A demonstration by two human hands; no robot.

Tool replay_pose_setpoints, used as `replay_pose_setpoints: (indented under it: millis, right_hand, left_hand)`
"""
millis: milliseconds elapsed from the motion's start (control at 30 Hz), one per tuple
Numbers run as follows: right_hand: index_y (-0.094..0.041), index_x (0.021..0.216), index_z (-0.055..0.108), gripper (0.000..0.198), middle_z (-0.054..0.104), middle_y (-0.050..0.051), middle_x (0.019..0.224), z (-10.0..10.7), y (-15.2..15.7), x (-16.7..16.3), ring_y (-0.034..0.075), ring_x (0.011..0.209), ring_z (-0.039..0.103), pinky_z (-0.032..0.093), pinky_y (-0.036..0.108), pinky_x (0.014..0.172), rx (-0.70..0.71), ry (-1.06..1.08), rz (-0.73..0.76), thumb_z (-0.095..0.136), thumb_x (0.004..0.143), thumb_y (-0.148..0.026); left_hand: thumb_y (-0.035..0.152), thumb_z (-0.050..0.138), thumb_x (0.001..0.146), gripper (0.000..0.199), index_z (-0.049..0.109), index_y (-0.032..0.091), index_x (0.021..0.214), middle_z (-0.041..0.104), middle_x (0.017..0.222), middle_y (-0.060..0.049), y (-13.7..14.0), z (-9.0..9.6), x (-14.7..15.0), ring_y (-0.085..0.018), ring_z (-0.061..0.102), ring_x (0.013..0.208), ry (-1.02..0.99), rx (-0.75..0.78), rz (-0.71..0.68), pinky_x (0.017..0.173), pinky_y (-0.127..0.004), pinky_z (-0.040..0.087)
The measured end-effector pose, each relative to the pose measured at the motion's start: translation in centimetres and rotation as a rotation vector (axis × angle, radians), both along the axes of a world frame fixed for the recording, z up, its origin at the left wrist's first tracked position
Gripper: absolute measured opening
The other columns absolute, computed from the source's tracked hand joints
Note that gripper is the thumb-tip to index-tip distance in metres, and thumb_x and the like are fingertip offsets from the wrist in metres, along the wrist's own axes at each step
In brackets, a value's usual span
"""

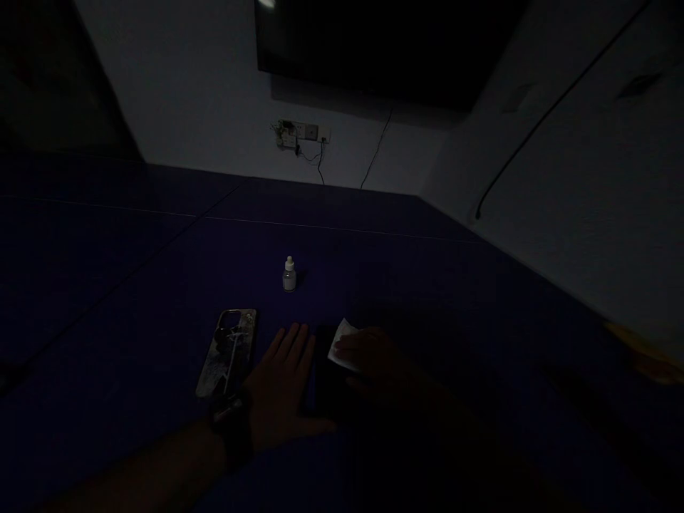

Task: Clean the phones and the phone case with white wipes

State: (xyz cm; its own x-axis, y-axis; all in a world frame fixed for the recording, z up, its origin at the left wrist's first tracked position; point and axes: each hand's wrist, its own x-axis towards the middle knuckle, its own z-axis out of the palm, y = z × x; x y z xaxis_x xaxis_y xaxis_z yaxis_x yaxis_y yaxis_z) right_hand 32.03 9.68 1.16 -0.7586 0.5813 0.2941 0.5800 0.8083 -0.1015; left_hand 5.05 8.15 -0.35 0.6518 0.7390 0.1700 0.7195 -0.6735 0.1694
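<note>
The white cloth (343,330) lies under the fingers of the right hand (377,360), on top of a dark flat slab (327,388) towards the near side of the blue bench (374,271), well apart from the far edge along the wall (203,107). The right grip presses down from above — whether thumb and fingers also pinch the cloth I cannot tell, it is too dark there. The left grip is spread: the left hand (281,388) lies palm down just beside the slab's left edge, thumb pointing towards its near corner; whether they touch is unclear.

The cloth looks thin, light and soft, so it should fold easily and is best held flat under several fingertips. The slab looks stiff and smooth, likely slippery — its side edges seem the safest place to hold, since a polished face could scratch.

A patterned phone case (229,353) lies left of the left hand, near the wrist's watch (229,413). A small dropper bottle (289,280) stands upright beyond the fingertips, farther towards the bench's far edge; squeezable perhaps, and easily tipped
</note>
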Motion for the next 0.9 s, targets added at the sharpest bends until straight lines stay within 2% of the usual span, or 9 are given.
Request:
replay_pose_setpoints:
  millis: [167,300,400,500,600,733,900]
  right_hand:
    - [-0.020,0.140,0.055,0.043,0.061,0.015,0.142,0.13,-0.12,0.12,0.031,0.132,0.053,0.032,0.056,0.108,-0.004,-0.071,-0.107,0.043,0.102,-0.035]
    - [-0.020,0.140,0.055,0.043,0.062,0.015,0.141,0.32,-0.31,0.03,0.029,0.132,0.054,0.028,0.054,0.109,-0.031,-0.073,-0.062,0.043,0.103,-0.039]
    - [-0.021,0.145,0.050,0.046,0.057,0.014,0.146,0.42,-0.29,-0.39,0.028,0.135,0.051,0.029,0.052,0.109,-0.041,-0.076,-0.086,0.043,0.103,-0.039]
    - [-0.021,0.141,0.054,0.041,0.062,0.014,0.142,0.43,-0.12,-0.18,0.028,0.131,0.055,0.031,0.053,0.107,0.000,-0.052,-0.139,0.043,0.103,-0.033]
    - [-0.021,0.132,0.061,0.036,0.068,0.013,0.133,0.42,-0.19,0.29,0.028,0.124,0.060,0.031,0.052,0.107,0.024,-0.022,-0.086,0.044,0.102,-0.030]
    - [-0.019,0.140,0.054,0.043,0.062,0.013,0.141,0.35,-0.30,-0.09,0.027,0.132,0.055,0.033,0.050,0.109,0.000,-0.009,-0.010,0.046,0.100,-0.032]
    - [-0.020,0.136,0.058,0.039,0.066,0.014,0.134,0.27,0.26,0.19,0.027,0.125,0.060,0.038,0.050,0.105,0.034,-0.010,-0.089,0.045,0.100,-0.025]
  left_hand:
    - [0.098,0.035,0.073,0.126,0.033,0.001,0.154,0.026,0.161,-0.031,-0.07,0.25,0.10,-0.046,0.026,0.150,0.025,-0.030,0.013,0.119,-0.064,0.026]
    - [0.097,0.037,0.073,0.124,0.030,0.004,0.156,0.028,0.162,-0.028,-0.07,0.02,0.13,-0.045,0.027,0.150,0.003,0.014,0.018,0.121,-0.061,0.024]
    - [0.096,0.038,0.074,0.125,0.030,0.004,0.156,0.028,0.162,-0.028,-0.09,-0.05,0.14,-0.045,0.027,0.150,0.009,0.010,0.012,0.121,-0.061,0.023]
    - [0.096,0.037,0.074,0.123,0.031,0.004,0.156,0.027,0.162,-0.028,-0.11,0.07,0.14,-0.045,0.025,0.151,0.018,-0.002,0.018,0.121,-0.061,0.023]
    - [0.096,0.038,0.074,0.123,0.031,0.005,0.156,0.027,0.162,-0.028,-0.13,0.00,0.05,-0.044,0.025,0.151,0.012,0.004,0.019,0.121,-0.060,0.024]
    - [0.096,0.038,0.074,0.123,0.030,0.006,0.157,0.028,0.162,-0.027,-0.11,-0.38,-0.09,-0.044,0.024,0.151,-0.019,0.029,0.005,0.121,-0.061,0.023]
    - [0.097,0.039,0.073,0.125,0.031,0.004,0.156,0.028,0.161,-0.028,-0.10,-0.30,0.02,-0.045,0.027,0.150,-0.017,0.014,0.013,0.121,-0.061,0.022]
